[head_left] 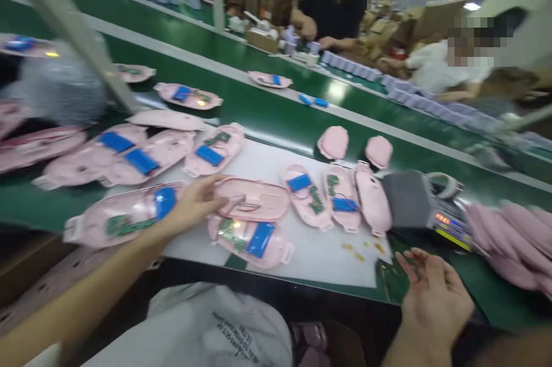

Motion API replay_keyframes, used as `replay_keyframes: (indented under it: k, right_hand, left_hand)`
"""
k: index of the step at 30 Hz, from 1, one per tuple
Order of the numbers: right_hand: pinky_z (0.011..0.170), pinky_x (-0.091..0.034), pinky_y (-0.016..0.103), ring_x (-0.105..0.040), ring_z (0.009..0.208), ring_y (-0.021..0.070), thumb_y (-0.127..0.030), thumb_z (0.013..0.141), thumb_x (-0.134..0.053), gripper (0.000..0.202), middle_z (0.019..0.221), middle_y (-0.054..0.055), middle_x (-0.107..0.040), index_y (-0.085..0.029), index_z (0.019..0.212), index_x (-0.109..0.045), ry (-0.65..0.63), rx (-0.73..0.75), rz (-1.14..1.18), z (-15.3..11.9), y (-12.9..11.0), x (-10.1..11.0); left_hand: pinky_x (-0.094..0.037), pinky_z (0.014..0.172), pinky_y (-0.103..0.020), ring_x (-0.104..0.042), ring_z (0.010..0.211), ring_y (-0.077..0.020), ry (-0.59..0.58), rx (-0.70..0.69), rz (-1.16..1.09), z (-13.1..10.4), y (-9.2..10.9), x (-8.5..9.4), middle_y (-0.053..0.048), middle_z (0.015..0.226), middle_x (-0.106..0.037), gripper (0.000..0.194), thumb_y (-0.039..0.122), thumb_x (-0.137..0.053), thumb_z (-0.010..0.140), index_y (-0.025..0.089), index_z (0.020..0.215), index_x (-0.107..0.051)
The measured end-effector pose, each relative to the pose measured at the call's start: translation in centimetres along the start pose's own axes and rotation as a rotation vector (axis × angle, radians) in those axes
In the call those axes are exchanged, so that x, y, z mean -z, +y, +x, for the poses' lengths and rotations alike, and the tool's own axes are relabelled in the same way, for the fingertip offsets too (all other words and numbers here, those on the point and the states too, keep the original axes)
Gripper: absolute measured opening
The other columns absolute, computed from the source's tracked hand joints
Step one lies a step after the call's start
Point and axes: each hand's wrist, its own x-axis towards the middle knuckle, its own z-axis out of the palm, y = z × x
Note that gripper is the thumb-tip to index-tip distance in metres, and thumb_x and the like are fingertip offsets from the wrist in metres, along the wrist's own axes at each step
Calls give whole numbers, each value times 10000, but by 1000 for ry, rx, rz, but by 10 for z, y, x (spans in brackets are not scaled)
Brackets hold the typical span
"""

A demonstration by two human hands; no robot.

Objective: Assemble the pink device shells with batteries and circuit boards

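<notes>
Over the front edge of the white sheet, my left hand (200,203) is closed on the end of a pink plastic shell (267,197), its inner side facing up. Just beneath lies a second pink shell (280,243) with a green circuit board (233,233), a small light and a blue battery pack (261,239). To the right, my right hand (437,292) hovers at the bench's front edge, fingers curled together. Whatever it may hold is too small to make out. Several small yellow pieces (359,256) lie on the sheet left of it.
A grey machine with a lit red display (444,219) stands right of the white sheet (336,269). Pink shells (513,240) are piled beyond it. More shells with batteries (142,160) crowd the left. A green conveyor (241,99) runs behind; two people work across it.
</notes>
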Motion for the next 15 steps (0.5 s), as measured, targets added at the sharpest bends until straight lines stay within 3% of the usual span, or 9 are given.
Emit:
replay_keyframes:
  k: [3, 7, 10, 12, 15]
  right_hand:
    - [658, -608, 337, -638, 654, 149, -475, 634, -840, 400, 697, -1, -624, -172, 714, -593, 18, -115, 136, -17, -5, -30]
    - [576, -574, 291, -617, 649, 148, -463, 687, -825, 350, 750, 37, -658, -161, 725, -653, -261, -129, 40, -45, -30, -82]
    - [646, -556, 293, -639, 807, 182, -402, 833, -736, 229, 865, 57, -667, -188, 769, -681, -666, 123, -6, -67, -63, -135]
    - [798, -544, 335, -628, 948, 196, -347, 896, -680, 167, 966, 56, -655, -212, 799, -689, -940, 354, -69, -76, -82, -171]
    - [975, -471, 406, -583, 1105, 216, -295, 930, -643, 143, 1143, 64, -617, -225, 817, -695, -1209, 569, -208, -77, -90, -214]
  left_hand:
    - [-611, 739, -360, -707, 874, -249, -36, 7, -160, 4, 3, -2, -85, 1037, -720, 486, 351, -707, 727, 177, 1177, -643]
    - [-600, 817, -375, -706, 937, -249, -94, -23, -277, 3, -3, -1, -79, 1027, -718, 467, 314, -703, 735, 167, 1173, -637]
    - [-600, 780, -355, -705, 957, -259, -120, -50, -321, 1, -6, -3, -92, 1073, -717, 477, 282, -695, 729, 160, 1187, -641]
    - [-597, 695, -332, -705, 947, -267, -121, -63, -348, -1, -5, -4, -104, 1100, -711, 474, 274, -674, 743, 158, 1202, -641]
    - [-597, 715, -332, -681, 1041, -280, -68, -124, -362, -3, -7, -6, -113, 1165, -694, 441, 271, -644, 771, 157, 1197, -647]
